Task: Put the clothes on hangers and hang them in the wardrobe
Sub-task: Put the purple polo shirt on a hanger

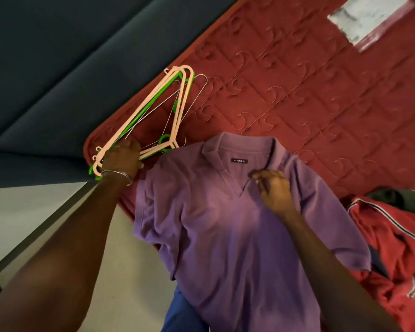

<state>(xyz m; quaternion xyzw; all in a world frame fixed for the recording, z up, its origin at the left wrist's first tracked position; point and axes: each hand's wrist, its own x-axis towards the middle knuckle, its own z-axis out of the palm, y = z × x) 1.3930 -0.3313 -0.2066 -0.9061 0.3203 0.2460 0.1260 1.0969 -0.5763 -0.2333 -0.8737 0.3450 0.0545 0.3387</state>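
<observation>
A purple polo shirt [216, 226] lies spread face up on the red quilted mattress [297, 87], its collar pointing away from me. To its left, at the mattress corner, lies a stack of hangers [158, 109] in pink, green and thin wire. My left hand [121, 159], with a metal bangle at the wrist, grips the near end of that stack. My right hand [273, 188] pinches the shirt's fabric at the right side of the collar opening. No wardrobe is in view.
A red jacket with striped trim [393, 248] lies bunched on the mattress to the right, with dark clothes behind it. A dark blue surface [58, 68] borders the mattress on the left. Pale floor [120, 271] shows below, and blue fabric [180, 315] under the shirt's hem.
</observation>
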